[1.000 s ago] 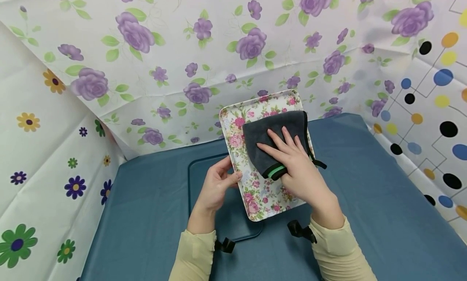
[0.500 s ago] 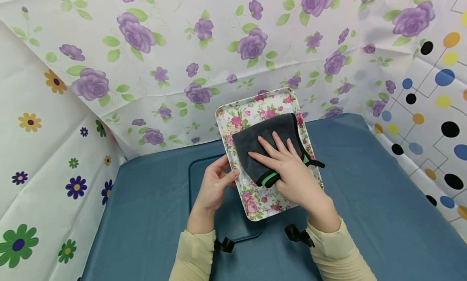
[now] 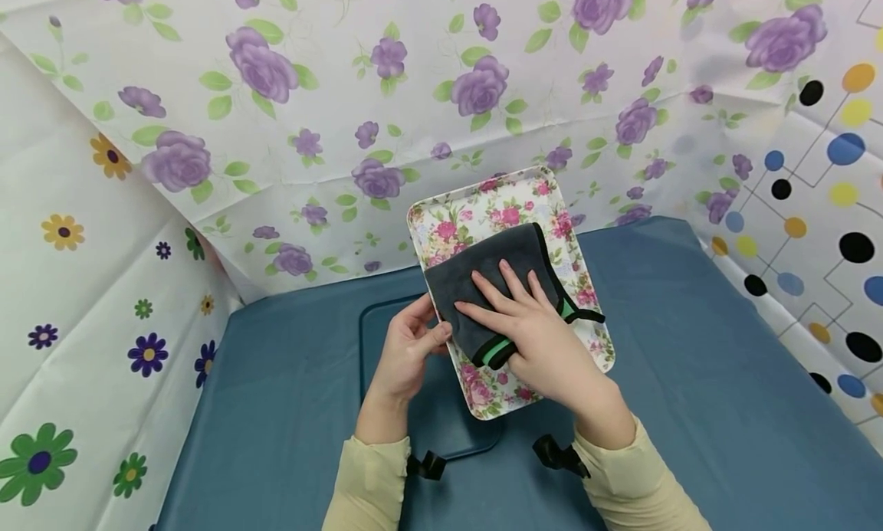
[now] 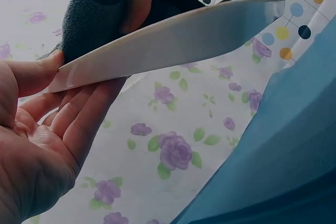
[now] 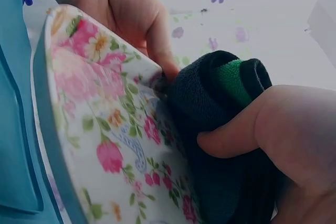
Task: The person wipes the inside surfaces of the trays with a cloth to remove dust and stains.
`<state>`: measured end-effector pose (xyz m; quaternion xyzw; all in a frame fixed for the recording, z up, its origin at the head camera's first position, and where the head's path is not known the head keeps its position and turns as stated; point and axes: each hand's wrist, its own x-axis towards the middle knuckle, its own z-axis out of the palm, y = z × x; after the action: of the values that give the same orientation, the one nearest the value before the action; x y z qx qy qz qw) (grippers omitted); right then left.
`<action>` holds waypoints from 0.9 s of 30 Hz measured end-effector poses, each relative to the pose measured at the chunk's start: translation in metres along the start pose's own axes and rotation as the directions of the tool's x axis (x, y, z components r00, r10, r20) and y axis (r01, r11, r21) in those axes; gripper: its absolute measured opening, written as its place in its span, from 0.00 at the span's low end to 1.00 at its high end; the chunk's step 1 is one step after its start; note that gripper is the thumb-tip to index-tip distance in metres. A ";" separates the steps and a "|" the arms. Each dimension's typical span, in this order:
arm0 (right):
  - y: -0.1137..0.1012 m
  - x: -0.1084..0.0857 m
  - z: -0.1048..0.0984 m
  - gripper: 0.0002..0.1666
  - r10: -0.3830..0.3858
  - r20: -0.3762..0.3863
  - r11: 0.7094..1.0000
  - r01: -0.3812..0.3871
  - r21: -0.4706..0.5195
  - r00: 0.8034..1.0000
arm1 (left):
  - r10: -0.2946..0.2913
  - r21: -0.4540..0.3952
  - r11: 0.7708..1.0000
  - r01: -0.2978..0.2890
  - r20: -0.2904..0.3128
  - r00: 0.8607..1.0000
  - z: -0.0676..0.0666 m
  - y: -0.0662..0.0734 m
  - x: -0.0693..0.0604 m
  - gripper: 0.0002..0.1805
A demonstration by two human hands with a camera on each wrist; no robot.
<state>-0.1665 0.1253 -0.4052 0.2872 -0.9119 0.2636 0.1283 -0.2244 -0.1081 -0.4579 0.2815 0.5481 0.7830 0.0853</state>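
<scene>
A white floral tray [image 3: 507, 194] is held up tilted above the table. My left hand [image 3: 403, 355] grips its left edge, thumb on the front rim and fingers behind, as the left wrist view shows with the tray's pale underside [image 4: 184, 43]. Over the front of the tray lies a folded dark grey cloth [image 3: 507, 247] with black edging, green inside and a black loop. My right hand [image 3: 534, 335] presses flat on the cloth, its fingers straight and spread. In the right wrist view the thumb [image 5: 231, 140] rests against the rolled cloth fold [image 5: 197, 87].
Beneath the tray, a blue rounded-rectangle panel [image 3: 448, 439] with a raised rim lies on the blue-covered table [image 3: 297, 385]. Floral sheets [image 3: 310, 109] stand behind and to the left; a dotted sheet [image 3: 828, 217] is on the right. Black mounts [image 3: 429, 465] sit at both wrists.
My right hand and the cloth have slid left and down across the tray, showing more of its upper right. The tray shifted slightly left; the left hand keeps its grip.
</scene>
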 end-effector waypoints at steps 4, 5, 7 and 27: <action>0.000 0.001 0.002 0.64 -0.016 -0.013 1.000 0.016 -0.003 1.000 | 0.004 -0.005 1.000 -0.004 -0.002 1.000 0.000 0.001 0.001 0.36; 0.000 0.001 0.002 0.64 -0.017 -0.014 1.000 0.017 -0.003 1.000 | 0.004 -0.005 1.000 -0.004 -0.003 1.000 0.000 0.001 0.001 0.36; 0.000 0.001 0.003 0.64 -0.018 -0.011 1.000 0.018 -0.004 1.000 | 0.002 -0.004 1.000 -0.002 -0.006 1.000 0.000 0.001 0.001 0.35; 0.009 -0.003 -0.004 0.67 0.008 0.069 0.998 -0.011 0.056 0.998 | -0.004 0.001 1.000 0.004 -0.030 1.000 0.000 0.002 -0.001 0.31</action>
<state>-0.1689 0.1354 -0.4071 0.2953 -0.9094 0.2796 0.0874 -0.2233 -0.1096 -0.4562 0.2687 0.5504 0.7866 0.0786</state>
